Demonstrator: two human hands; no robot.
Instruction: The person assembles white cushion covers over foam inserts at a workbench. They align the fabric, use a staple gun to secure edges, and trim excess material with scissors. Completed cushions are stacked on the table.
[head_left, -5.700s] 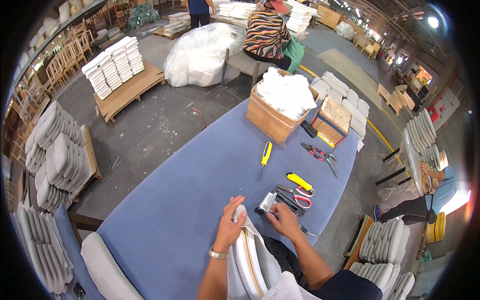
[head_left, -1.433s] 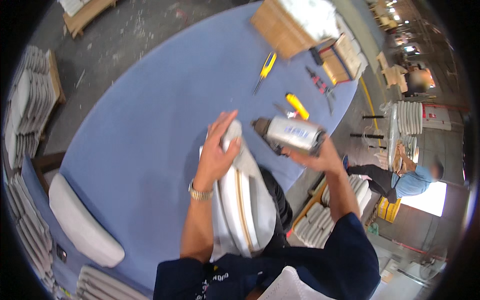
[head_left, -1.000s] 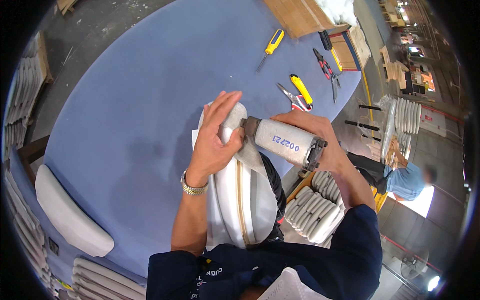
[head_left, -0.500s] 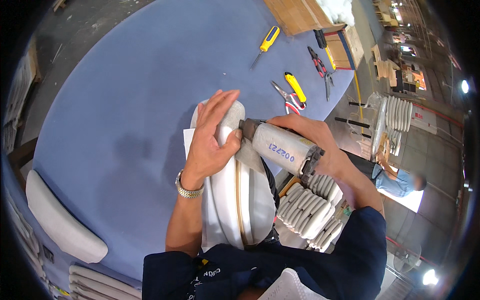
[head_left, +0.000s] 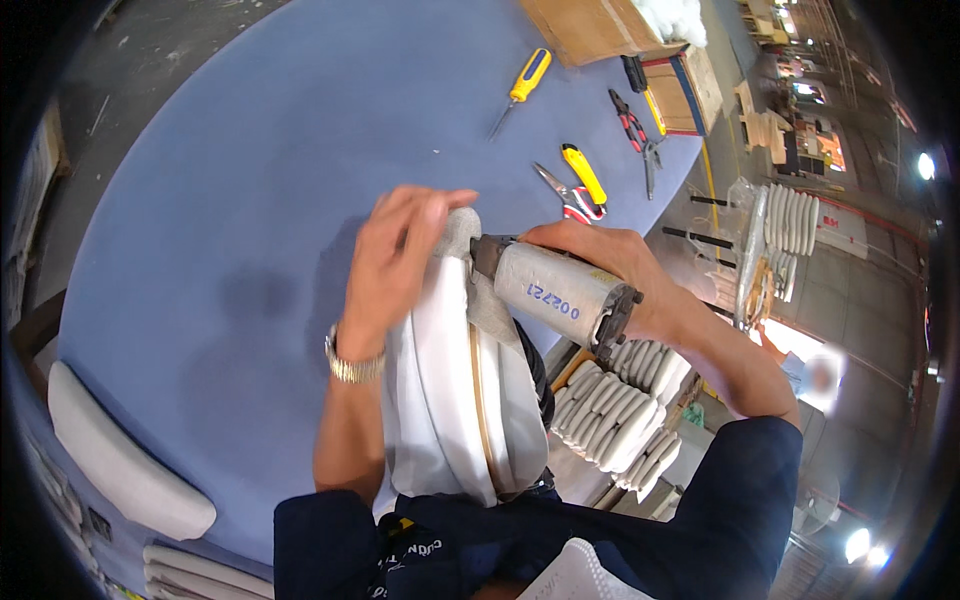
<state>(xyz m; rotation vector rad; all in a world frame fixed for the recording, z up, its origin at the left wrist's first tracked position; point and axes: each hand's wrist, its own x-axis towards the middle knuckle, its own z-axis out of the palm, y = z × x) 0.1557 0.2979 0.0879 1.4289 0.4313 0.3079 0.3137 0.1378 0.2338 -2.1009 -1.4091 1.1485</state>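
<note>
A long padded cushion (head_left: 445, 330), with pale fabric and a narrow brown strip along it, stretches from my body over the table's near edge. A loose grey fabric flap (head_left: 489, 305) lies at its far end. My right hand (head_left: 600, 250) is closed around a grey staple gun (head_left: 550, 288), whose nose meets the fabric at that end. My left hand (head_left: 392, 262), with a metal watch at the wrist, is at the cushion's far left side. Its fingers bend over near the tip, smeared by motion; whether they grip fabric is unclear.
On the blue table (head_left: 220, 200) lie a yellow screwdriver (head_left: 525, 80), scissors (head_left: 570, 196), a yellow cutter (head_left: 585, 174) and pliers (head_left: 634, 125). A cardboard box (head_left: 580, 28) stands at the back. One pale pad (head_left: 125, 450) lies left; stacked pads (head_left: 610, 415) stand right.
My left hand has shifted left and its thumb has come off the fabric by the staple gun's nose. The staple gun has moved slightly left.
</note>
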